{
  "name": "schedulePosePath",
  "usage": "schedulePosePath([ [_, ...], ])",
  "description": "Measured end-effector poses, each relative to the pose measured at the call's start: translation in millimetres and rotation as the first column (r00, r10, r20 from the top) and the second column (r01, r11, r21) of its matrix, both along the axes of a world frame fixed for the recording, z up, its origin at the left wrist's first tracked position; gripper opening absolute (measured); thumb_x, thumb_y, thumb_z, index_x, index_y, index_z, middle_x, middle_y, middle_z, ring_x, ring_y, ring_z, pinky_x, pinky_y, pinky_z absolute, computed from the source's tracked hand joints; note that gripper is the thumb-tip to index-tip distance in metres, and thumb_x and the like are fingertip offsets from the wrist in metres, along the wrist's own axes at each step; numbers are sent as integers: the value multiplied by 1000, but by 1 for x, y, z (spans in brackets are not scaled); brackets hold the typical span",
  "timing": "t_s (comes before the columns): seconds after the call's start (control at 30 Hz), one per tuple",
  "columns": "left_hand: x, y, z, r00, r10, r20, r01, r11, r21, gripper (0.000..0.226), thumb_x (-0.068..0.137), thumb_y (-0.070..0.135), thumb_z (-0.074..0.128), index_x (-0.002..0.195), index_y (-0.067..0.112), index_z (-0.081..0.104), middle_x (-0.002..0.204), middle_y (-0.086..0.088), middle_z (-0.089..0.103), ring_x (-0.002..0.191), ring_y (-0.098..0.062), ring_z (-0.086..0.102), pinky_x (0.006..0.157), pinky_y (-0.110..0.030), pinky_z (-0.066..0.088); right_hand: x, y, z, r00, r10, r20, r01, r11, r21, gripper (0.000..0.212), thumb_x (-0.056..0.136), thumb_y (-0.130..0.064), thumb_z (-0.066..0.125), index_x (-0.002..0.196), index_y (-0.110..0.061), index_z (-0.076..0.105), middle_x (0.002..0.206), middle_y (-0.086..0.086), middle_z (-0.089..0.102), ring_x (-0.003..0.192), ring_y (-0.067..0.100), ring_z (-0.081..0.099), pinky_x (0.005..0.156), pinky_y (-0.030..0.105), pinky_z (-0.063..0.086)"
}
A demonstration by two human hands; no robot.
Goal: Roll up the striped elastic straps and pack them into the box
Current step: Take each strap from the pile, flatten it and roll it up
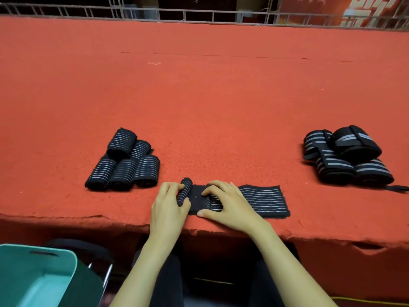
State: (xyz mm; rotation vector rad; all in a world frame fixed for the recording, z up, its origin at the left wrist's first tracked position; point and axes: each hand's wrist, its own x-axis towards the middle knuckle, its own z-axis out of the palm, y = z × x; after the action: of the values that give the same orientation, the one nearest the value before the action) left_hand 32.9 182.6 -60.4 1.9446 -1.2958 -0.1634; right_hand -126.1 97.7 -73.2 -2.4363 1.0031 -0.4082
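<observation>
A person seated at a red felt-covered table works on a striped elastic strap, which lies flat just inside the table's near edge, its long axis running left to right and its thin pale stripes running the same way. Its free end points right, square-cut and unrolled; its left end is wound into a small roll whose axis runs crosswise to the strap, from near to far. The left hand grips that roll, thumb on the near side and fingers curled over the top. The right hand rests on the strap's middle just beside the roll, fingers arched with the tips pressing the fabric down and the thumb along the near hem, holding nothing. To the left, near the working strap but apart from it, five finished rolls are heaped together, three side by side in front and two behind, one of them riding on top. Well off to the right sits a heap of loosely bundled straps with broader stripes, one tail trailing toward the right edge of the frame. A teal box stands below table level at the person's left, its opening upward. A metal railing lines the table's far side.
</observation>
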Motion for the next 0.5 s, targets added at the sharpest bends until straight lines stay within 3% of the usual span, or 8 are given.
schedulePosePath([
  [0.13, -3, -4, -5, 995, -95, 20, 95, 995, -4, 31, 75, 18, 76, 103, 13, 66, 102, 6, 56, 86, -18, 56, 79, -29, 45, -10, 0, -1, 1000, -23, 1, 23, 1000, -2, 47, 80, -64, 59, 120, -39, 51, 143, -13, 36, 139, 4, 23, 119, 36, 0],
  [0.3, -8, -7, -6, 979, -169, -113, 170, 985, -2, 32, 79, 29, 74, 108, 15, 70, 108, 9, 57, 94, -10, 55, 89, -26, 44, -11, 2, -4, 999, -41, 6, 41, 998, -39, 48, 79, -65, 55, 120, -40, 51, 141, -15, 37, 138, 2, 23, 118, 37, -1],
  [0.4, -5, -7, 0, 966, -211, -149, 209, 977, -29, 18, 88, 13, 62, 102, 16, 73, 104, 12, 59, 82, 4, 55, 78, -7, 39, -11, 3, -6, 998, -51, 21, 52, 998, -43, 49, 77, -68, 52, 118, -41, 51, 141, -15, 37, 137, 2, 24, 117, 34, -2],
  [0.5, 7, -3, 6, 918, -257, -302, 269, 963, 0, 32, 84, -4, 60, 96, 23, 70, 103, 13, 62, 80, 9, 55, 74, -2, 38, -11, 3, -6, 999, -47, 25, 48, 998, -50, 50, 77, -68, 52, 119, -41, 51, 142, -15, 37, 138, 1, 24, 117, 34, -3],
])
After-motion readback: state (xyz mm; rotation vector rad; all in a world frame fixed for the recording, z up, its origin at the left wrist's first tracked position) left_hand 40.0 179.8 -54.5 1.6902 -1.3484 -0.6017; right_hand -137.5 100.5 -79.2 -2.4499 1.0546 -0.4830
